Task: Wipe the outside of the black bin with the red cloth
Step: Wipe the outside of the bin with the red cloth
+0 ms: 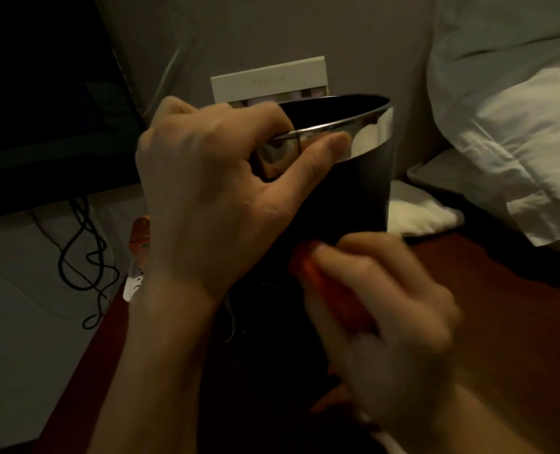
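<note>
- Far out beyond my left knuckles sits a dark screen (42, 103), with black cables (85, 257) trailing down over the pale floor below it.
- Just left of my left wrist, an orange-topped packet (139, 244) pokes out; I cannot tell what it is.
- My left hand (206, 198) grips the top of the black bin (354, 191): my fingers curl over its shiny metal rim band (370, 132) into the inside, and my thumb (321, 145) lies flat along the band outside. That steadies the bin, which looks tipped towards me on the reddish-brown wooden top (501, 322).
- Beyond my left fingertips, behind the bin, a pale box (272, 83) leans at the wall.
- My right hand (396, 306) is bunched around the red cloth (331, 290), fingers curled tight on it, pressing it against the lower near side of the bin wall just under my left palm. The hand is blurred, so I judge I am mid-stroke.
- Progress: the wiping is under way on the near face. I cannot see which parts are already clean; the far side and the bin's right flank look like they are left to do, and I would need to turn the bin.
- Right of my right fingers, a white towel (416, 214) touches the bin's base, and white pillows (517, 126) lie beyond.
</note>
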A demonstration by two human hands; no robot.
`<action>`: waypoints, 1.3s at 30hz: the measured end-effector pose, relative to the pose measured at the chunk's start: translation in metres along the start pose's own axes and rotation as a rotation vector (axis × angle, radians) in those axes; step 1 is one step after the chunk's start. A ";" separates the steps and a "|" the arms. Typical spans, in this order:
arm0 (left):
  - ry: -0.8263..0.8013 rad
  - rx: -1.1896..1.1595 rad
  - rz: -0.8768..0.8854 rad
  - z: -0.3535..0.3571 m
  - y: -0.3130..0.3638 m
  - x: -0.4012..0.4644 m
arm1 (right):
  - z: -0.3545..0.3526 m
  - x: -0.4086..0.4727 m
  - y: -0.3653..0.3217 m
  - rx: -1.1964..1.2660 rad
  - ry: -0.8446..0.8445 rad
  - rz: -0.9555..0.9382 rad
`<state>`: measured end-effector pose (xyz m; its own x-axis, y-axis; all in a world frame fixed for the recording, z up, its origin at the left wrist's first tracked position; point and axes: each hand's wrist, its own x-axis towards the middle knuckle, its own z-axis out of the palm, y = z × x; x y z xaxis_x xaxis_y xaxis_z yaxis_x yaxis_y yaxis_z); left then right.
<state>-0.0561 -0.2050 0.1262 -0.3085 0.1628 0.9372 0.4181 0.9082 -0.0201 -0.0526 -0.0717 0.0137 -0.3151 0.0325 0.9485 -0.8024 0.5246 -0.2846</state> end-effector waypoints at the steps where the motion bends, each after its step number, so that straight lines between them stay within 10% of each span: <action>1: 0.005 0.000 -0.001 -0.001 0.000 0.000 | -0.004 0.002 0.007 0.009 0.026 0.044; 39: 0.044 0.080 -0.193 0.029 0.032 -0.006 | -0.031 0.002 0.034 0.172 0.157 0.349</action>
<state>-0.0659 -0.1654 0.1094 -0.3380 -0.0324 0.9406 0.2851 0.9489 0.1352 -0.0651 -0.0276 0.0097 -0.5129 0.3193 0.7969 -0.7380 0.3103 -0.5993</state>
